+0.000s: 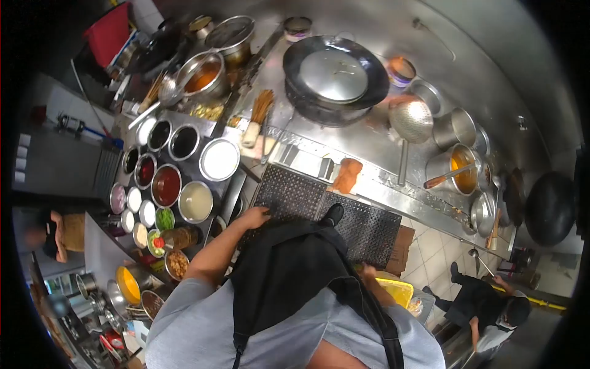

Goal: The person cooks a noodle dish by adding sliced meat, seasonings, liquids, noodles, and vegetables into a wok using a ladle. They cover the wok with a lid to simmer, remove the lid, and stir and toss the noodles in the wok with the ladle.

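Note:
My left hand (255, 217) hangs over the black perforated floor mat (289, 190), beside the counter of sauce pots. Its fingers look loosely curled, with nothing visible in them. My right hand (369, 275) is low at my side, partly behind the black apron (289, 264). Its fingers appear closed, but what they hold, if anything, is hidden. Just beyond it are a yellow plastic container (396, 291) and a grey tub (424, 306). On the stove sits a large black wok (295, 74) with shiny liquid inside. An orange-brown cloth (348, 176) lies on the stove's front edge.
Metal pots of sauces (166, 186) crowd the left counter, with a bamboo brush (259, 114) nearby. A perforated strainer (410, 120) and a pot of orange liquid (464, 172) stand right of the wok. At right a co-worker (485, 310) holds a ladle; another person (55, 237) is at left.

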Demonstrator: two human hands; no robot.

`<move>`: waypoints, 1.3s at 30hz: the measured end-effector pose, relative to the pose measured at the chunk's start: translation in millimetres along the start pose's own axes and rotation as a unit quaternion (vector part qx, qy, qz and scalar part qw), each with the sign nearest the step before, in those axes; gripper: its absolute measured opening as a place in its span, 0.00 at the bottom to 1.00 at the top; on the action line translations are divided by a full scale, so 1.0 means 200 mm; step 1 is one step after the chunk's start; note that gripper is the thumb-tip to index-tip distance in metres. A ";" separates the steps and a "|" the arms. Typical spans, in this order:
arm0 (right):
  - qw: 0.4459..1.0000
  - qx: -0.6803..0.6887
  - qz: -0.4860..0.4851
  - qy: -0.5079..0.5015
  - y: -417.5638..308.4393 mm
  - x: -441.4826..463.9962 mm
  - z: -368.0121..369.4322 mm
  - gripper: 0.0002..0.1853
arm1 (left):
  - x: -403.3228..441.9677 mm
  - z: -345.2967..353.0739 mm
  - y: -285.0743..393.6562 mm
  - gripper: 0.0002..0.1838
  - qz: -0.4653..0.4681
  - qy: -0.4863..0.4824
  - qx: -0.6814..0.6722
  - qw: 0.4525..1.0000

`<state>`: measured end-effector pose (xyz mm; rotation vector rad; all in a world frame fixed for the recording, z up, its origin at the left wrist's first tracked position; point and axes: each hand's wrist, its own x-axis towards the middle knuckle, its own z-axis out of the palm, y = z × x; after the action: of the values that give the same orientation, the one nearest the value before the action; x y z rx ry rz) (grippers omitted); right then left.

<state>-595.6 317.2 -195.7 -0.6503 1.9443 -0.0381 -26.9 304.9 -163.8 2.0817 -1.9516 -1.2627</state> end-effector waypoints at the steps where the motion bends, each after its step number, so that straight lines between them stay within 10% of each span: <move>1: 0.998 -0.053 -0.019 -0.004 0.02 -0.08 0.07 0.24 | -0.11 0.13 -0.20 0.26 -0.048 -0.020 -0.008 0.999; 6: 0.962 -0.135 -0.237 -0.013 0.19 -0.12 0.34 0.27 | -0.66 0.39 -0.57 0.24 0.158 -0.365 0.338 0.853; 9: 0.986 0.002 -0.136 -0.093 -0.11 -0.19 0.39 0.22 | -0.77 0.79 -0.87 0.20 -0.169 -0.286 0.039 0.942; 15: 0.981 0.096 -0.147 -0.085 -0.49 -0.21 0.36 0.19 | -0.55 0.82 -1.03 0.14 0.131 -0.027 0.222 0.966; 16: 0.981 0.095 -0.146 -0.084 -0.50 -0.22 0.37 0.19 | -0.51 0.70 -0.93 0.13 0.011 -0.106 0.031 0.994; 18: 0.982 0.095 -0.144 -0.079 -0.50 -0.25 0.37 0.19 | -0.43 0.44 -0.68 0.13 -0.290 -0.083 -0.392 0.869; 28: 0.991 -0.047 -0.083 -0.097 0.08 -0.21 0.41 0.22 | -0.31 0.20 -0.45 0.11 -0.236 -0.041 -0.395 0.887; 31: 0.992 -0.044 -0.073 -0.095 0.11 -0.38 0.37 0.22 | -0.44 0.23 -0.44 0.07 -0.265 -0.106 -0.289 0.914; 33: 0.995 -0.032 -0.059 -0.078 0.13 -0.40 0.37 0.20 | -0.36 0.63 -0.96 0.13 0.185 -0.074 0.191 0.961; 36: 0.995 0.025 -0.042 -0.091 0.24 -0.23 0.37 0.19 | -0.55 0.42 -0.64 0.22 -0.068 -0.191 0.120 0.972; 39: 0.994 0.046 -0.027 -0.095 0.15 -0.23 0.36 0.17 | -0.56 0.47 -0.70 0.26 0.064 -0.161 0.208 0.963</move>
<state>-531.9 382.1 -200.5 -0.6221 1.7310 -0.0965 49.2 475.8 -241.4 1.9565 -2.6509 -1.3280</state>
